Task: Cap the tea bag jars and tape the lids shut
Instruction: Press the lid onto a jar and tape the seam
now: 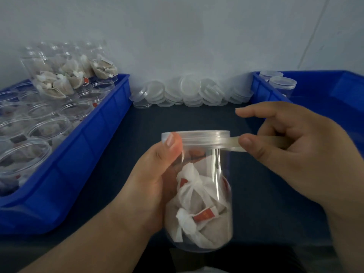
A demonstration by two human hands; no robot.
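Above the table's [177, 119] near edge, the left hand [155, 174] grips a capped tea bag jar [204, 209] while the right hand [295, 154] pinches clear tape [233, 143] stuck to its lid [199, 136]. Taping looks under way; next comes wrapping the seam

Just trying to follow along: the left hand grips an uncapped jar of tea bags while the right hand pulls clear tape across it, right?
Not quite: the head view shows the tea bag jar already capped with a clear lid. The left hand grips it while the right hand pulls clear tape across it.
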